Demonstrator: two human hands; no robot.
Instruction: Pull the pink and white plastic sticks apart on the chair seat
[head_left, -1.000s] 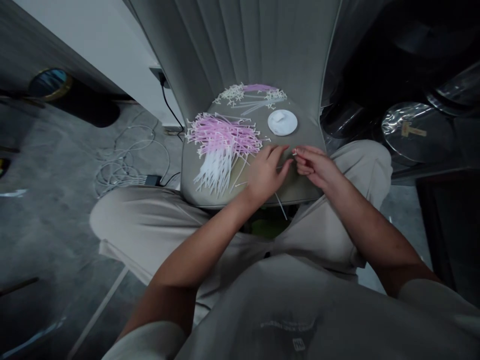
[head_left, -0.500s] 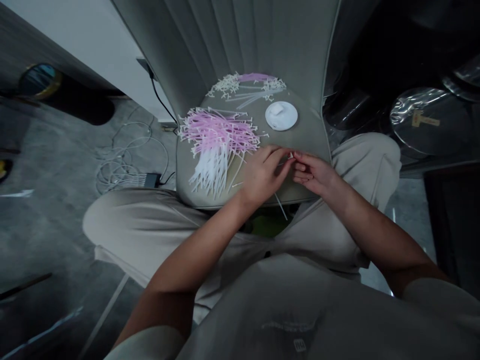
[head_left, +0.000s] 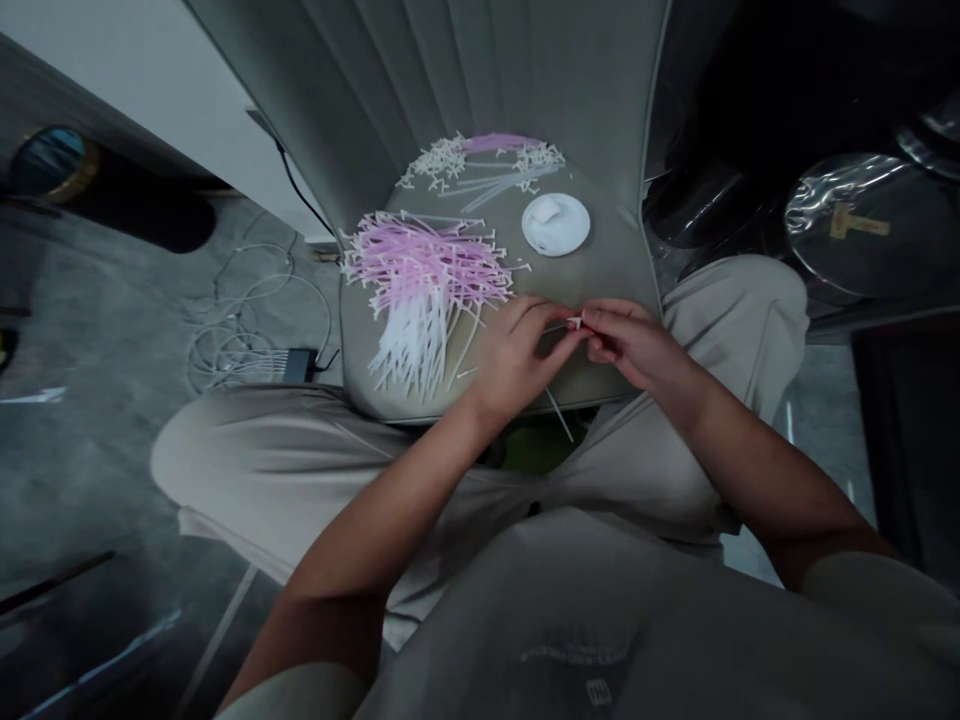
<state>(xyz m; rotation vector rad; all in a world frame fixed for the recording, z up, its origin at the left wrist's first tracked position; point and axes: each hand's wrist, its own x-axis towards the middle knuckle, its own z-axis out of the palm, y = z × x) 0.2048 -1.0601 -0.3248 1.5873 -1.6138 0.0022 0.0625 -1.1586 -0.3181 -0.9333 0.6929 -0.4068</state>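
My left hand (head_left: 514,355) and my right hand (head_left: 637,340) meet fingertip to fingertip over the front right of the chair seat. Both pinch a small white end piece (head_left: 575,322); a thin pale line runs from it towards my left palm. Below my left hand a thin white stick (head_left: 559,414) pokes out past the seat edge; whether it joins the pinched piece is hidden. To the left lies a heap of thin pink and white sticks (head_left: 427,265) with small white ends. Behind my hands sits a white dish (head_left: 559,228) with a white lump (head_left: 541,211) in it.
At the back of the chair seat (head_left: 622,255) lie a pile of small white pieces (head_left: 439,160), pink sticks (head_left: 499,143) and several clear sticks (head_left: 487,187). Coiled cables (head_left: 232,350) and a dark cylinder (head_left: 150,200) are on the left. Round, shiny, film-covered objects (head_left: 847,240) stand right.
My hands stay together at the pinched piece, with the right fingers slightly shifted and more curled. The view has tilted a little, moving the seat and its things slightly left.
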